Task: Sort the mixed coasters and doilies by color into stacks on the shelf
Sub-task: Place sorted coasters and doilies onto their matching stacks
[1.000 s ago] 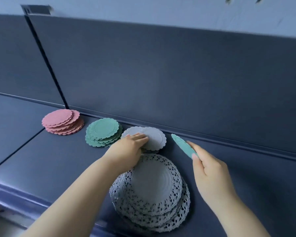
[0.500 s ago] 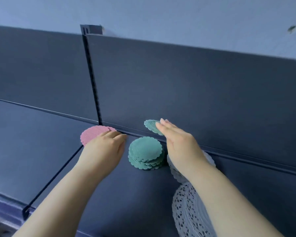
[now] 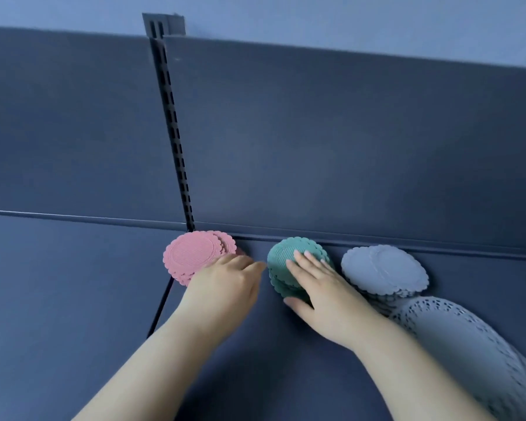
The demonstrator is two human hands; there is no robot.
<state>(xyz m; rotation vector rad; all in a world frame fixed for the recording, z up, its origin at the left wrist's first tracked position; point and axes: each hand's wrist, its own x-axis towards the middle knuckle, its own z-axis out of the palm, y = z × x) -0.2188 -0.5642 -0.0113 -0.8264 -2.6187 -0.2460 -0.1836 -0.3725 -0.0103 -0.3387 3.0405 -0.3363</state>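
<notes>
Lace doilies (image 3: 480, 354) cut by right edge

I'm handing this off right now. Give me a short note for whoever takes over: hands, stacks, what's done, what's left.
Right hand: flat on the green stack, fingers on top, thumb at its near edge; no grip visible.
Left hand: open, against the near edge of the pink stack.
Along the shelf's back edge: pink, green, grey stack. White lace doilies piled in front at right.
Done: three colour stacks built.
Left: square up pink and green; no loose coasters visible.
</notes>
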